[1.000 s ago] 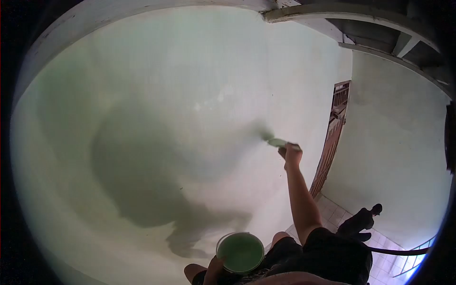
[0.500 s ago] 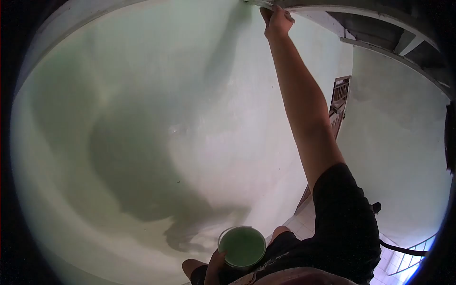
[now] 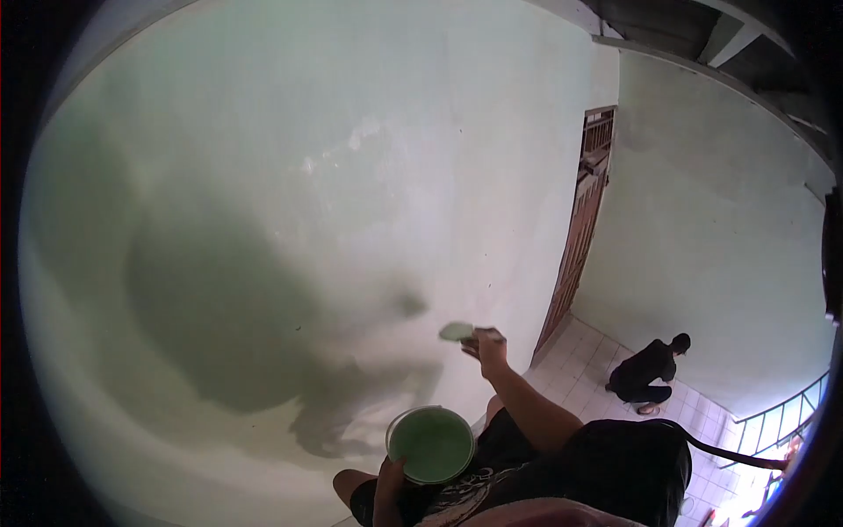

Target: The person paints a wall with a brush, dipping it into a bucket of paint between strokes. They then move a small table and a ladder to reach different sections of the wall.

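Observation:
My right hand point(image 3: 488, 346) is closed round the handle of a paintbrush point(image 3: 456, 332), whose wide bristle end is pale green and points left. The brush is in the air in front of the wall point(image 3: 378, 220), above and to the right of a round bucket point(image 3: 475, 442). Green paint point(image 3: 430, 444) shows inside that bucket. My left hand point(image 3: 392, 477) grips the bucket at its near left rim, thumb over the edge, holding it close by my lap.
A person in dark clothes point(image 3: 645, 373) crouches on the tiled floor point(image 3: 580, 360) far below at right. A brown barred door point(image 3: 575, 233) stands in the wall. Metal railing point(image 3: 781, 426) shows at lower right. Roof beams point(image 3: 733, 44) run overhead. My shadow falls across the wall.
My right hand has come down from the top of the wall to just above the bucket, bringing the brush into view. The crouching person now shows. My left hand still holds the bucket.

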### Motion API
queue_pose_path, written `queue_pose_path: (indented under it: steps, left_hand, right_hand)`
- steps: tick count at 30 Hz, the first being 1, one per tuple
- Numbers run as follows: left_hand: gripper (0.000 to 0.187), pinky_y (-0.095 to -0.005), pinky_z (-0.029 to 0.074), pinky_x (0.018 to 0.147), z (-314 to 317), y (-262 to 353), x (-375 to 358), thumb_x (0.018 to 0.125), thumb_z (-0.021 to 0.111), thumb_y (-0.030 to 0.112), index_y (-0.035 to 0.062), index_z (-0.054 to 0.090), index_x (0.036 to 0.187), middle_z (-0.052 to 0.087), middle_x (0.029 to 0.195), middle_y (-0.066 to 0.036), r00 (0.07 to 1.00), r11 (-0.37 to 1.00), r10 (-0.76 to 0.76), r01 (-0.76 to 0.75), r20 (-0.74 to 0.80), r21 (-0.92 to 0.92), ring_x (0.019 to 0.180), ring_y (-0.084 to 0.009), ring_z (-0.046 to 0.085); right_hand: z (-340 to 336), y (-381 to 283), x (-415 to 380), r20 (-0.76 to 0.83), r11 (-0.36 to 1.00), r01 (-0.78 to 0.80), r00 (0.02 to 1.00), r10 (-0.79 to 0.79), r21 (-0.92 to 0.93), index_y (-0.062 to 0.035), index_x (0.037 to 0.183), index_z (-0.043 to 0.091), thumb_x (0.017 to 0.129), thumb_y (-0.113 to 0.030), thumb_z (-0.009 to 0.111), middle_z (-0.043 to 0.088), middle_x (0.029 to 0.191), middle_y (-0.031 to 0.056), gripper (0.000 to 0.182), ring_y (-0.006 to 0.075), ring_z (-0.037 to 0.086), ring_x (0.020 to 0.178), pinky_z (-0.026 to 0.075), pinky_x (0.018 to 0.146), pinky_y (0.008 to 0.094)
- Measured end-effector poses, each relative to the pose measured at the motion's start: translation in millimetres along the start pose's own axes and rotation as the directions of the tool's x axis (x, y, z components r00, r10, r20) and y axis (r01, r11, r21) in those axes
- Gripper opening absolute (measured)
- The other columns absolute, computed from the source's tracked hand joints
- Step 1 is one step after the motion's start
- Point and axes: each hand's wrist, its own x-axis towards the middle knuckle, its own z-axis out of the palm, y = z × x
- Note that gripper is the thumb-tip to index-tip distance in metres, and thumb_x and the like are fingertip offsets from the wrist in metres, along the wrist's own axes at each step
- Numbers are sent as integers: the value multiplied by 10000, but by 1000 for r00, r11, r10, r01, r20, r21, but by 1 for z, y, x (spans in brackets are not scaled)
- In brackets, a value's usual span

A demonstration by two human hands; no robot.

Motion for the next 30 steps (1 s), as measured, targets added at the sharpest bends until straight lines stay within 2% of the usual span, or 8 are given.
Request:
queue_pose_path:
  steps: [2,6,8,11,17,20,25,30]
  left_hand:
    - [436,-351,440,849,-14,-30,33,823,499,186,-43,475,1193,574,1116,-192,999,947,36,-25,-29,321,986,-267,584]
    - [450,-355,409,892,-13,-47,37,826,495,187,-34,459,1217,560,1148,-193,997,969,70,-62,-26,239,1038,-279,558]
    - [453,-360,425,874,-11,-50,26,829,516,210,-41,462,1203,571,1110,-211,946,823,311,-315,90,473,1049,-285,549]
    - [495,-370,410,894,10,-23,3,813,520,249,-34,453,1214,556,1135,-224,983,925,169,-135,-67,355,1059,-307,543]
    - [487,-358,385,919,4,-39,13,829,489,227,-35,432,1236,532,1180,-220,977,881,213,-185,-15,435,1105,-310,517]
    - [501,-358,385,913,-13,-86,57,843,474,276,-44,441,1227,539,1167,-228,985,937,162,-133,-64,322,1100,-313,520]
    - [502,-359,386,911,2,-42,49,846,468,287,-45,446,1223,542,1162,-230,974,931,207,-166,-94,326,1098,-314,521]
    - [504,-360,387,909,-3,-47,31,851,461,300,-46,452,1217,546,1155,-233,969,918,193,-123,-153,376,1096,-315,523]
  right_hand:
    - [-24,16,-18,-24,996,-66,998,65,-66,-32,955,502,800,-124,567,605,890,159,191,270,639,789,555,684,389]
    - [-46,22,-35,13,959,-189,980,196,-211,-41,955,512,833,-161,564,607,885,144,179,263,641,776,555,655,379]
    - [-56,27,-45,36,948,-203,975,218,-246,-45,945,511,837,-171,571,609,874,141,176,258,642,762,553,636,367]
    - [-66,39,-55,51,939,-222,969,243,-264,-48,939,495,849,-194,571,613,870,146,187,254,642,749,550,619,362]
    - [-67,56,-63,123,889,-294,927,355,-351,-47,957,480,861,-217,566,623,861,170,214,264,640,744,552,623,373]
    - [-65,65,-59,128,882,-314,917,377,-352,-59,965,484,857,-197,576,626,855,172,197,280,645,730,553,616,377]
    - [-67,72,-61,158,898,-335,908,388,-285,-19,976,496,831,-185,611,620,839,156,248,257,646,705,549,607,371]
    - [-69,79,-62,161,895,-370,896,415,-248,-27,957,494,839,-166,596,615,860,156,208,268,645,702,551,587,381]
